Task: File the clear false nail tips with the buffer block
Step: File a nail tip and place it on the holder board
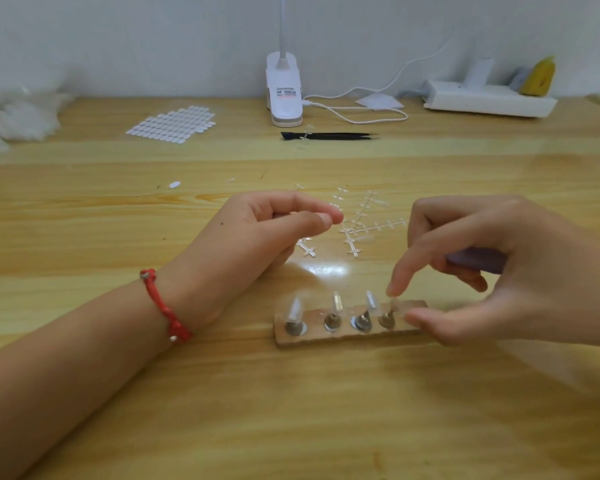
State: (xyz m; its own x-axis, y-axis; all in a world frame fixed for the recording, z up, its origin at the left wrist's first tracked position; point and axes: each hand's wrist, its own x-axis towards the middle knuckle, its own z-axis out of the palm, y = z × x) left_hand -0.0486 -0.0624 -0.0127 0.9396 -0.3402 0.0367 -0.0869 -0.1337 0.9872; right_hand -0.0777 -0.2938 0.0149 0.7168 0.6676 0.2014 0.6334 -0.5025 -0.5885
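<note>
A small wooden strip lies on the table with several metal pegs, and clear false nail tips stand on them. My right hand hovers over the strip's right end. Its index fingertip and thumb pinch the rightmost clear tip, while its curled fingers hold a purple buffer block in the palm. My left hand, with a red cord at the wrist, rests on the table to the left of the strip, its fingers loosely curled and its thumb touching its index finger. I cannot see anything in it.
Clear plastic sprue pieces lie scattered behind the hands. Black tweezers, a white clip lamp with its cable, and a sheet of adhesive tabs sit farther back. Plastic bags are at the far left, a white box at the far right.
</note>
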